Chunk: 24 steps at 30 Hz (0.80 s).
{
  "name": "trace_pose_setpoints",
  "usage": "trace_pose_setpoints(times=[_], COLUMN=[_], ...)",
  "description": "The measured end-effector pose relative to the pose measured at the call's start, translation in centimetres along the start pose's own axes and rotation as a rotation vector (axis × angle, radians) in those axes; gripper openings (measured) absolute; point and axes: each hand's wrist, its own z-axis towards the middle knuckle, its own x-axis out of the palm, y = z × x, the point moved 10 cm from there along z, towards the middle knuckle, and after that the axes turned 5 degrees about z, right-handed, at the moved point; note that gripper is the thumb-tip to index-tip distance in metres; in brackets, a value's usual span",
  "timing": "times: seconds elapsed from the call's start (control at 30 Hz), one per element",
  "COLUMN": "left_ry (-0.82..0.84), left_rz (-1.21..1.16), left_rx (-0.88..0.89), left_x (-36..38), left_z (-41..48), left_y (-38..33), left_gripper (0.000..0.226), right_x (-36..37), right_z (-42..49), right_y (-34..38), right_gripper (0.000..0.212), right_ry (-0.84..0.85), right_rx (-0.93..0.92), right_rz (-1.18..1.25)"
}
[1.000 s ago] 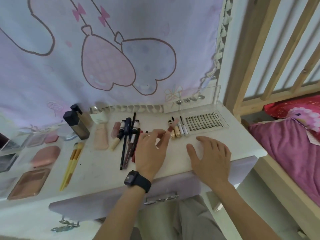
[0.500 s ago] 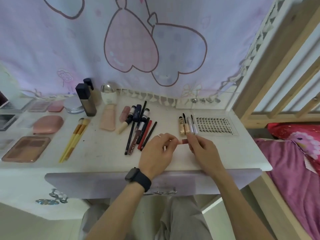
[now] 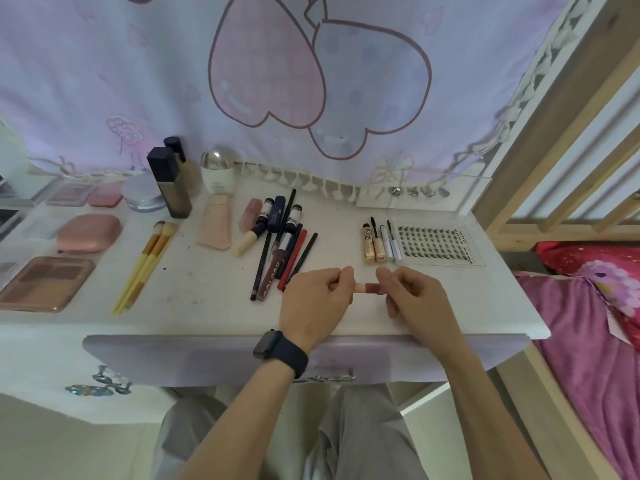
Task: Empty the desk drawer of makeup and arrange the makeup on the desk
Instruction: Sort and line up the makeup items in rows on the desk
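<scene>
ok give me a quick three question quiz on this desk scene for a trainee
1. True or false: the left hand and the right hand both pinch the small lip tube.
2. Multiple choice: where does the lash tray lie relative to the mascara tubes? A to their left, B to their right, C behind them.
3. Fill in: the black watch is worn on the ___ wrist.

Key: 1 true; 2 B; 3 left.
</scene>
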Motion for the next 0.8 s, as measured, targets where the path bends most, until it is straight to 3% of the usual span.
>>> trace_pose_setpoints(times=[0.13, 0.37, 0.6, 0.8], left_ry=[-0.015, -0.028, -0.037, -0.049], left_rz=[-0.031, -0.082, -0.087, -0.098], left_rx=[-0.011, -0.031, -0.043, -0.047], left_x=[-0.2, -0.4, -0.5, -0.5], left_z=[0.2, 0.4, 0.4, 0.4], left_y=[0.1, 0.5, 0.5, 0.6], left_gripper=[0.049, 0.051, 0.052, 0.052], right_x=[0.2, -0.3, -0.6, -1.1], right_z=[0.1, 0.2, 0.1, 0.1], right_y=[0.2, -0.3, -0.3, -0.1], right_gripper=[0.005, 0.034, 0.011, 0.011], right_ry=[0.097, 0.077, 0.056, 0.016], right_rx=[-0.021, 0.069, 0.038, 0.010], right_rz=[0.079, 0.085, 0.178, 0.187])
